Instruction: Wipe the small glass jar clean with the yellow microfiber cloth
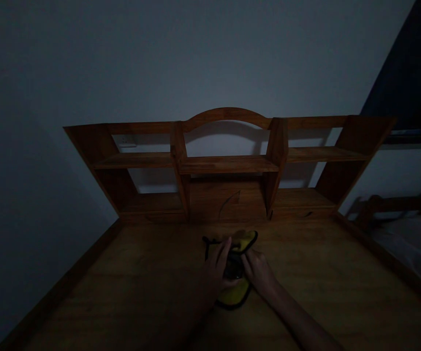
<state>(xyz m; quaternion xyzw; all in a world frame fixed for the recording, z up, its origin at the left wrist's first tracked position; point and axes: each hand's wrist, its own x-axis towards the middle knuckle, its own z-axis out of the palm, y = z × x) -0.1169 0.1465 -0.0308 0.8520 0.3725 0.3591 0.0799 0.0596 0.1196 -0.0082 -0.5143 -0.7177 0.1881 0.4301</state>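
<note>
cups dark, rounded glossy object (235,269) in left hand (216,267) with fingers half-curled around it; pinches black-edged yellow cloth (232,296) between closed right hand (258,269) fingertips, over brown wooden desktop (123,282)

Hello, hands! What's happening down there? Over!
Left hand at dark object, too dim to identify. Right hand at black-edged yellow cloth. Both hands partly hide it.

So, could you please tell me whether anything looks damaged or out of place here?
Perhaps: a thin, dark, curved line marks the lower middle wooden panel behind the yellow cloth, unlike the plainer wood around it; it's too dim to tell damage from decoration.
</note>
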